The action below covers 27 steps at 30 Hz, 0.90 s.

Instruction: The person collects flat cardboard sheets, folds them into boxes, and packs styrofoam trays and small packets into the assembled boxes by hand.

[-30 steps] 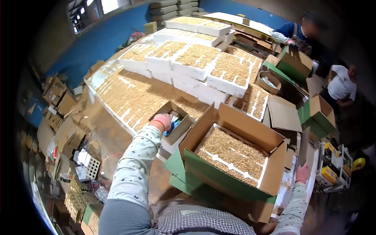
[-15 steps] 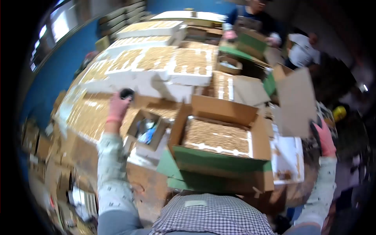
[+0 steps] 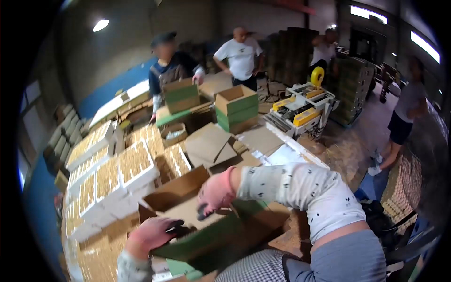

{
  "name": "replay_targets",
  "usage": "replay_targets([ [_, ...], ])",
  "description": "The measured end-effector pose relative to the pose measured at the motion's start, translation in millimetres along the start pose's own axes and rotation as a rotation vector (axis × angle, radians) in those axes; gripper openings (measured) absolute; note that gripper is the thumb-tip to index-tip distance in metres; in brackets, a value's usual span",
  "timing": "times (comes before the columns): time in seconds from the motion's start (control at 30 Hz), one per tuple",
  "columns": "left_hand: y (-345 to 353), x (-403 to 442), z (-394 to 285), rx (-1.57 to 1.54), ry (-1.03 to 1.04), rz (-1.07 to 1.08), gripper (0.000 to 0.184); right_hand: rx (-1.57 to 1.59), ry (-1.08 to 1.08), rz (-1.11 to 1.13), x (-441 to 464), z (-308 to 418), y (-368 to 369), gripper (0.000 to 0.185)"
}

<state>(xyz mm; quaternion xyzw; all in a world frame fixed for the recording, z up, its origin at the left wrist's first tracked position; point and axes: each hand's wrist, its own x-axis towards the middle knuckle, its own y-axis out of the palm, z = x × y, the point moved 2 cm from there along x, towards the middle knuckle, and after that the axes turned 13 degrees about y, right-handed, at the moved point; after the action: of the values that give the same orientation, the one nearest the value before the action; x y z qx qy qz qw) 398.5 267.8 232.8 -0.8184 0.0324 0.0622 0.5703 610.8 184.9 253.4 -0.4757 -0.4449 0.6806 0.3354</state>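
A green and brown cardboard box (image 3: 206, 237) stands open in front of me, tilted in view. Inside it lies a flat cardboard sheet (image 3: 185, 210), covering most of what is beneath. My right hand (image 3: 217, 192), in a pink glove with dark fingertips, reaches over the box with bent fingers down on the sheet. At the box's near left corner is my left hand (image 3: 152, 235), gloved alike, its fingers stretched over the edge onto the inside. Neither hand appears to grip anything.
White foam trays (image 3: 120, 174) of small tan pieces stand stacked to the left. Loose cardboard sheets (image 3: 209, 143) and another open box (image 3: 237, 108) are beyond. A co-worker (image 3: 171, 75) handles a box at the back; a machine with yellow parts (image 3: 300, 110) stands right.
The cardboard sheet has gone from my right hand at the side into the box. Both hands have come to the box, the left one no longer over the trays. The view has swung right.
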Motion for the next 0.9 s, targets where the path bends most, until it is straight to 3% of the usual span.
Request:
replay_targets([
  [0.03,-24,-20,-13,-0.270,0.001,-0.273,0.044,0.198,0.032,-0.257,-7,-26,-9,0.036],
  [0.1,-38,-82,3,-0.035,-0.147,-0.642,0.064,-0.045,0.351,-0.664,-36,-69,-12,0.036],
  [0.13,-26,-105,17,0.274,-0.221,-0.619,0.079,0.157,0.300,-0.342,-24,-70,1,0.035],
  [0.17,6,-122,63,-0.053,-0.257,-0.624,0.089,0.355,0.311,-0.020,-13,-73,15,0.034],
  [0.2,34,-112,92,-0.351,-0.313,-0.586,0.089,0.349,0.196,-0.173,17,-68,47,0.031],
  [0.27,86,-54,96,-0.607,-0.287,-0.580,0.088,0.206,0.237,-0.278,47,-40,90,0.030],
  [0.3,104,-30,89,-0.694,-0.266,-0.614,0.088,0.470,0.384,-0.297,28,-30,75,0.034],
  [0.33,116,-10,80,-0.767,-0.264,-0.643,0.088,0.921,0.313,-0.520,36,-52,99,0.041],
  [0.37,121,2,73,-0.818,-0.273,-0.658,0.088,1.304,0.430,-0.431,21,-64,105,0.060],
  [0.43,123,12,67,-0.890,-0.290,-0.670,0.087,0.886,0.900,-0.548,3,-57,141,0.084],
  [0.5,120,16,63,-0.948,-0.291,-0.672,0.087,0.928,0.560,-0.801,52,-41,217,0.110],
  [0.57,119,14,56,-1.005,-0.283,-0.674,0.087,0.992,0.625,-0.664,9,-8,193,0.110],
  [0.63,118,20,48,-1.061,-0.251,-0.686,0.087,1.463,0.575,-0.650,-63,-15,152,0.104],
  [0.67,118,29,43,-1.091,-0.233,-0.695,0.087,1.802,0.556,-0.697,-85,-29,159,0.096],
  [0.7,115,55,35,-1.058,-0.227,-0.806,0.076,1.657,0.645,-0.947,-110,-49,165,0.082],
  [0.77,73,104,5,-1.311,-0.134,-0.774,0.059,1.975,0.436,-0.879,-163,-97,243,0.060],
  [0.8,77,123,27,-1.296,-0.057,-0.705,0.057,2.306,0.590,-1.031,-196,-86,225,0.053],
  [0.83,79,143,48,-1.015,-0.049,-0.621,0.056,2.527,0.330,-1.148,-212,-94,239,0.050],
  [0.87,86,158,73,-0.542,-0.067,-0.548,0.054,2.733,0.030,-1.238,-229,-102,252,0.047],
  [0.9,80,168,80,-0.062,-0.077,-0.412,0.050,2.528,0.235,-1.436,-232,-130,283,0.050],
])
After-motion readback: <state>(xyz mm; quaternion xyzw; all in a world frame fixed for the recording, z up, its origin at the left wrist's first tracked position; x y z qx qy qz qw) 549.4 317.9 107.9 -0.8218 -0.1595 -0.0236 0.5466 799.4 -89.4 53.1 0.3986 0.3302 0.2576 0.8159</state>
